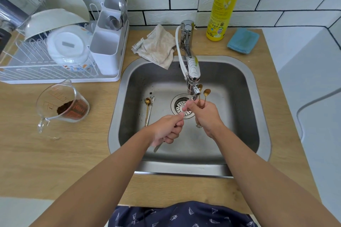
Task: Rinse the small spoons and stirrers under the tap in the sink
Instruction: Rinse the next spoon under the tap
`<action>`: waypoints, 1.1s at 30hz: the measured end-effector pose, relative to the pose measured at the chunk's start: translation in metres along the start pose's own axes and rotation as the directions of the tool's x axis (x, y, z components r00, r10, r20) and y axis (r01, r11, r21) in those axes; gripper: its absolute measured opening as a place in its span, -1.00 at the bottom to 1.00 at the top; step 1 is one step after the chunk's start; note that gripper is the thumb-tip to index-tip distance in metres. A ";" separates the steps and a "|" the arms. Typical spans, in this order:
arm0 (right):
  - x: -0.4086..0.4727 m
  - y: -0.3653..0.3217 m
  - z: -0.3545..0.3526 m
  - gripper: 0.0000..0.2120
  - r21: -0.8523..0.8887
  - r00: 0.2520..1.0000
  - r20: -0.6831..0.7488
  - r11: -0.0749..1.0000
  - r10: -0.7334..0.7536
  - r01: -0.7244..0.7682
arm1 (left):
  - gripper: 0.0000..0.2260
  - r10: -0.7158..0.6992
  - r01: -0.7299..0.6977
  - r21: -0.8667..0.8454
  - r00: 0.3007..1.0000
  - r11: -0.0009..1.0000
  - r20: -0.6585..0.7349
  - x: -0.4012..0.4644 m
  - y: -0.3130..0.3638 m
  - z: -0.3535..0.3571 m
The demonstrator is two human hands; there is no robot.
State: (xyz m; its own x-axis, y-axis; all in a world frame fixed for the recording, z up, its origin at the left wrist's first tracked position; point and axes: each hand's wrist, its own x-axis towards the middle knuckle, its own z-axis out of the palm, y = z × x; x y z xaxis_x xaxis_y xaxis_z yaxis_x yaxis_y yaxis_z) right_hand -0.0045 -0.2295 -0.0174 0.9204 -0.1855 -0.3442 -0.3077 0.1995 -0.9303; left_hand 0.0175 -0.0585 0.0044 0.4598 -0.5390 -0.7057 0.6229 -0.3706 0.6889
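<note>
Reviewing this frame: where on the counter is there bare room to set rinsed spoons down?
Bare wood lies left of the steel sink, in front of the clear measuring jug, and between the yellow soap bottle and beige cloth. The white dish rack corner is crowded.

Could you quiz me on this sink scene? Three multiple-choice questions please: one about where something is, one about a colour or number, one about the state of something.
1. Where does the beige cloth lie?
A. in the dish rack
B. on the counter, draped over the sink rim
C. over the drain

2. How many gold spoons stick up from the right hand?
A. two
B. four
C. none

3. What is in the measuring jug?
A. clear water to the brim
B. nothing
C. a little dark brown powder

Answers: 1 B, its corner hangs over the rim behind the tap. 2 A, two gold bowls show above the fingers. 3 C, a dark heap sits at the bottom.
</note>
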 end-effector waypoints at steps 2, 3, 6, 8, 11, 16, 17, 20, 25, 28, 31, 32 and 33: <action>0.001 0.001 0.001 -0.80 0.006 0.998 0.046 0.999 0.042 -0.043 | -0.57 -0.008 0.008 -0.047 1.000 0.999 -0.009 0.000 0.001 0.000; 0.001 0.001 0.000 -0.84 0.017 0.995 0.080 0.999 0.051 -0.052 | -0.57 -0.010 0.009 -0.070 1.000 0.998 -0.014 0.000 0.001 0.000; 0.000 0.001 0.000 -0.91 0.006 0.994 0.101 0.999 0.033 -0.034 | -0.57 -0.012 0.012 -0.061 1.000 0.998 -0.013 0.000 0.001 -0.002; -0.001 0.001 0.001 -0.81 -0.018 0.999 0.014 0.999 0.045 -0.045 | -0.58 -0.004 0.004 -0.010 1.000 1.000 -0.017 0.001 -0.001 -0.001; 0.002 0.002 0.000 -0.73 -0.039 0.992 -0.098 0.996 0.082 -0.086 | -0.69 0.058 -0.046 0.138 0.995 0.989 -0.083 0.002 -0.006 -0.001; 0.001 0.002 -0.014 -0.78 0.065 0.982 0.141 0.988 0.128 -0.138 | -0.70 0.079 -0.043 0.227 0.985 0.973 -0.150 0.002 -0.014 -0.012; 0.000 0.002 -0.013 -0.80 0.067 0.977 0.173 0.989 0.121 -0.134 | -0.68 0.042 -0.021 0.178 0.993 0.984 -0.114 0.002 -0.013 -0.011; -0.001 0.001 -0.004 -0.91 0.018 0.981 0.159 0.993 0.111 -0.116 | -0.61 0.039 -0.029 0.121 0.996 0.992 -0.080 0.007 -0.005 0.000; 0.005 -0.005 -0.009 -0.88 0.070 0.990 0.110 0.993 0.089 -0.097 | -0.52 0.105 -0.097 0.076 0.987 0.992 -0.120 0.022 0.012 0.009; 0.007 -0.010 -0.027 -0.87 0.128 0.979 0.177 0.984 0.097 -0.121 | -0.50 0.055 -0.055 0.049 0.998 0.997 0.002 0.029 0.017 0.005; 0.007 -0.010 -0.040 -0.88 0.136 0.997 0.031 0.988 0.074 -0.077 | -0.58 0.124 -0.126 0.104 0.992 0.986 0.028 0.039 0.024 0.013; 0.008 -0.011 -0.042 -0.90 0.138 0.997 -0.042 0.989 0.058 -0.052 | -0.63 0.179 -0.179 0.137 0.984 0.974 0.010 0.043 0.027 0.018; 0.009 -0.012 -0.044 -0.92 0.128 0.992 -0.122 0.991 0.042 -0.026 | -0.68 0.230 -0.225 0.184 0.973 0.957 -0.009 0.047 0.030 0.021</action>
State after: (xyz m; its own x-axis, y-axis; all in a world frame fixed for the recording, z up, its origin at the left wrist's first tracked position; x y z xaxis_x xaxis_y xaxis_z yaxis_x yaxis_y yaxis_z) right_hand -0.0034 -0.2755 -0.0146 0.8703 -0.2933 -0.3956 -0.2979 0.3261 -0.8971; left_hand 0.0442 -0.1108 -0.0048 0.5964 -0.6033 -0.5295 0.3761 -0.3727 0.8483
